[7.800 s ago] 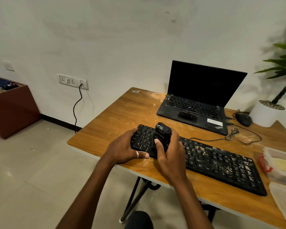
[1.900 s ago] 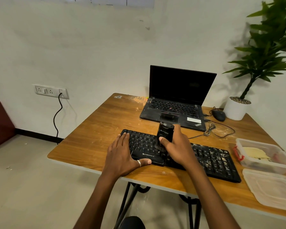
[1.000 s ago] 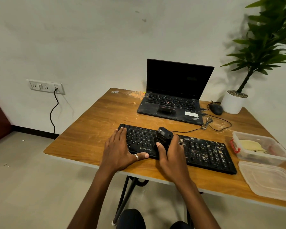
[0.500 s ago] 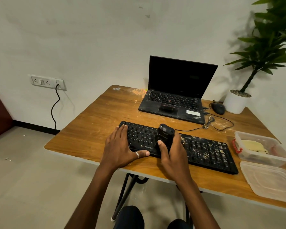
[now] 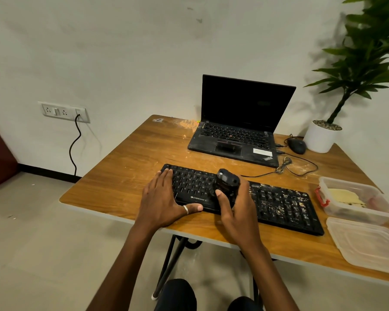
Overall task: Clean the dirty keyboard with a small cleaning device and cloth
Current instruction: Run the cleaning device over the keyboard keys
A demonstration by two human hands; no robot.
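Plainly, the small black cleaning device (image 5: 227, 184), apparently a handheld mini vacuum, looks light and rigid, a thing best gripped round its stubby body with thumb in front and fingers behind, so its lower end can press on the keys. It stands upright on the middle of the black Zebronics keyboard (image 5: 279, 204), which lies across the near part of the wooden worktop (image 5: 126, 176). The right hand (image 5: 236, 212) is clenched around that device, thumb on its near face. The left hand (image 5: 164, 198) lies open and flat, fingers spread over the keyboard's left end, thumb along its front edge, seemingly pinning the slim, stiff board so it will not slide. Pale crumbs fleck the keys to the right of the device; the left keys look cleaner, though the view is too coarse to be sure.
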